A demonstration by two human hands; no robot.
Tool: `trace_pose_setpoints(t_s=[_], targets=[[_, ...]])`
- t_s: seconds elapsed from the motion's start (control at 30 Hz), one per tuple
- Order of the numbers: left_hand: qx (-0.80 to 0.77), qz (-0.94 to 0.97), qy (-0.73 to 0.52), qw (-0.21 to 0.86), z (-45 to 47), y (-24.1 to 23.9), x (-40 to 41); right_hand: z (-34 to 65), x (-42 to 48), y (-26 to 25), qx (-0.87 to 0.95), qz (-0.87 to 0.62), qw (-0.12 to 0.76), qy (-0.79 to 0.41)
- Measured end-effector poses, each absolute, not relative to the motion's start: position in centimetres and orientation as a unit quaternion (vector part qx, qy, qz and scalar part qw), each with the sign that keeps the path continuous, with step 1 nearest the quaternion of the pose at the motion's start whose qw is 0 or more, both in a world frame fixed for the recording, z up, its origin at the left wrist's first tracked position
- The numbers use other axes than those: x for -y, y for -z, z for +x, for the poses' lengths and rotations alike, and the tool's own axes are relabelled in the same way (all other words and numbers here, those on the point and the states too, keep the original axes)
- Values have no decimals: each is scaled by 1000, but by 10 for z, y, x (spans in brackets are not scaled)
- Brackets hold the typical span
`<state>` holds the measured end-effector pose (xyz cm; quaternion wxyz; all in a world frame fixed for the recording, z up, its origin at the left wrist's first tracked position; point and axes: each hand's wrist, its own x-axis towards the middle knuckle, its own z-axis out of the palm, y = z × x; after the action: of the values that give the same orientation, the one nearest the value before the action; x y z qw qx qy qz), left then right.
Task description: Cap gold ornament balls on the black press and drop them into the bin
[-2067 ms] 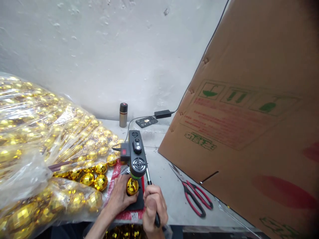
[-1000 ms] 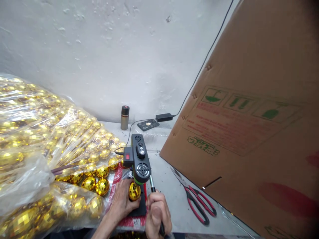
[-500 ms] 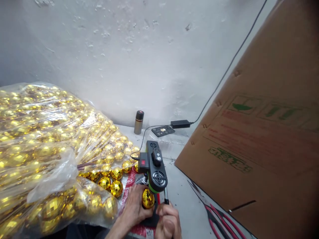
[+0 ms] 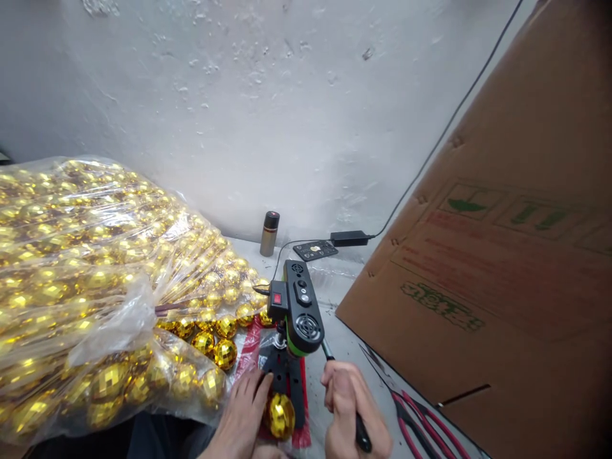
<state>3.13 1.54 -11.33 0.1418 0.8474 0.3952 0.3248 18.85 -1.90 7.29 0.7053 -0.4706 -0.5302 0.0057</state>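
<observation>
- Left hand [image 4: 241, 411] curled against the left side of 1 gold ball [image 4: 281, 415], gripping it between fingers and thumb
- This ball sits at the near end of the black base plate [image 4: 297, 401], toward the person and clear of the underside of the machine head [image 4: 305, 312]
- Right hand [image 4: 352, 408] closed around the black handle [image 4: 363, 435] of the machine's metal lever [image 4: 327, 349], to the right of the base plate
- Machine head long and black with 2 round grilles on top and a green band below; a black switch box [image 4: 277, 301] with a red switch is fixed to its left side
- Red plastic sheet [image 4: 248, 350] showing under and beside the base plate, on the grey counter [image 4: 337, 376]
- Large clear bag [image 4: 102, 261] full of gold balls to the left, with several more balls [image 4: 225, 354] lying near the machine
- Upright bottle [image 4: 269, 234] with a black cap, a flat black patterned object [image 4: 315, 250] and a black power adapter [image 4: 349, 238] near the wall [image 4: 268, 127]
- Scissors [image 4: 418, 417] with red and black handles beside the printed cardboard box [image 4: 482, 255] on the right
</observation>
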Motion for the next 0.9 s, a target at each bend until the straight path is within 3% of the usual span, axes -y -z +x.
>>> trace_pose_setpoints(t_s=[0.13, 0.3, 0.37, 0.47, 0.63, 0.7, 0.9], targets=[[-515, 789, -334, 15, -1, 87, -26, 189, 19, -55, 546, -449, 707, 21], [-646, 746, -163, -4, -5, 43, -62, 190, 24, -49, 566, -443, 695, 19], [-641, 754, -139, 29, 1, 40, -67, 191, 25, -51, 576, -444, 686, 17], [-609, 754, -214, 122, 9, 40, -64, 192, 25, -54, 580, -446, 682, 11], [-508, 646, -367, 436, 17, 33, -55, 188, 21, -67, 548, -453, 703, -7], [-493, 590, -383, 512, 23, 35, -52, 186, 19, -75, 534, -460, 709, -11], [-509, 585, -409, 481, 50, 58, -40, 187, 17, -88, 536, -480, 695, -11]])
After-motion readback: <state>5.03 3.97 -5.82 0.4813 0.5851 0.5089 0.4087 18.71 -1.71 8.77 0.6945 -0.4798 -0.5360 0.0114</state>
